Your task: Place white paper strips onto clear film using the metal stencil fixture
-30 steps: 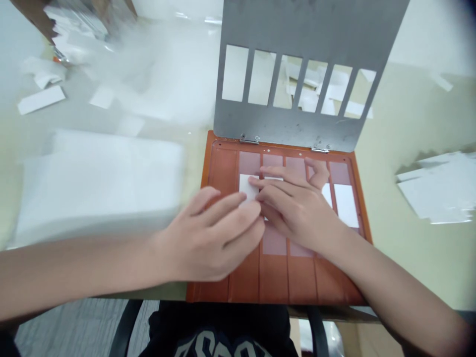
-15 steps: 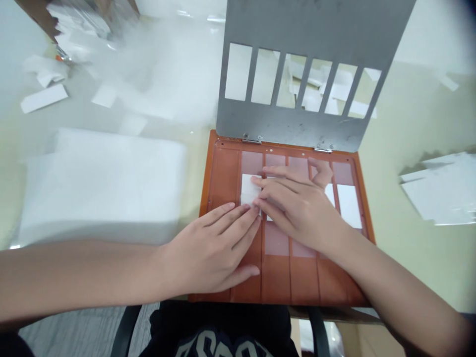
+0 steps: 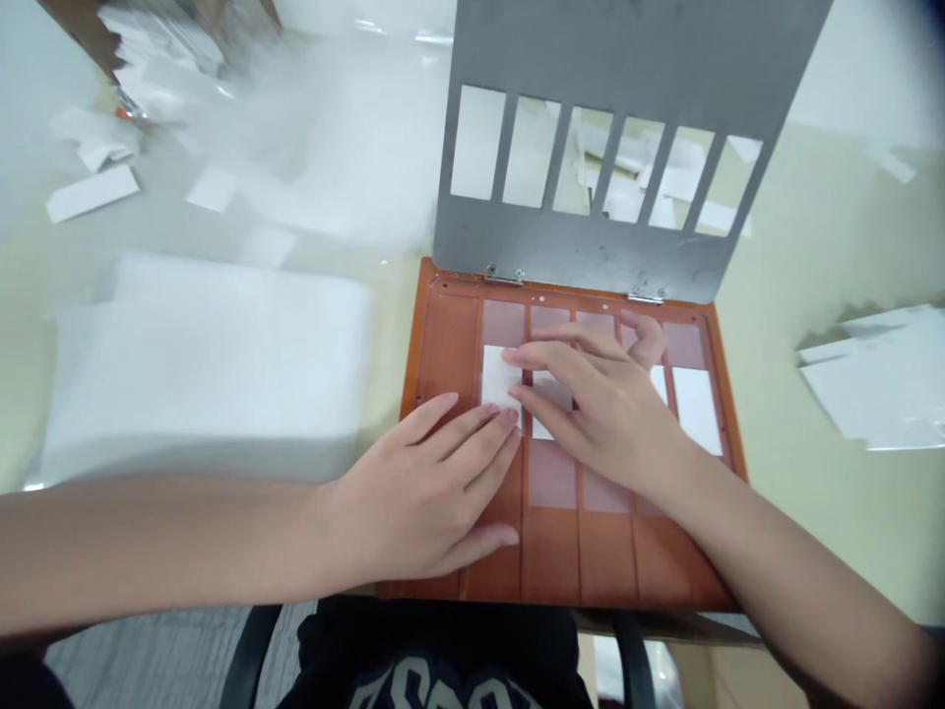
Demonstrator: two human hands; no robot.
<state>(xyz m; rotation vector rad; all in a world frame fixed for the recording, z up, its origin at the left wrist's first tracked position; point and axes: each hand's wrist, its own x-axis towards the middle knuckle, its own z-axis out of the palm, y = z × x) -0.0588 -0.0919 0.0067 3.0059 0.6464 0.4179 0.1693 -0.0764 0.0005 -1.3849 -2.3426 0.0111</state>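
Note:
An orange-brown tray [image 3: 443, 354] with several long slots lies in front of me, its grey slotted metal lid [image 3: 627, 59] standing open at the back. Small white cards sit in the slots. My left hand [image 3: 428, 497] lies flat on the tray's left part, fingers stretched out, fingertips at the lower edge of the leftmost white card [image 3: 496, 379]. My right hand [image 3: 598, 409] lies flat over the middle slots, fingers extended and touching that same card and the card beside it [image 3: 544, 425]. Another white card [image 3: 695, 409] rests uncovered in the right slot.
A thick stack of white sheets [image 3: 207, 364] lies left of the tray. A pile of white cards [image 3: 878, 379] sits at the right. Loose white cards [image 3: 93, 192] are scattered at the far left and behind the lid. The table edge is just below the tray.
My left hand has flattened and slid slightly down and left, its fingertips now at the card's lower edge. The right hand has stayed put.

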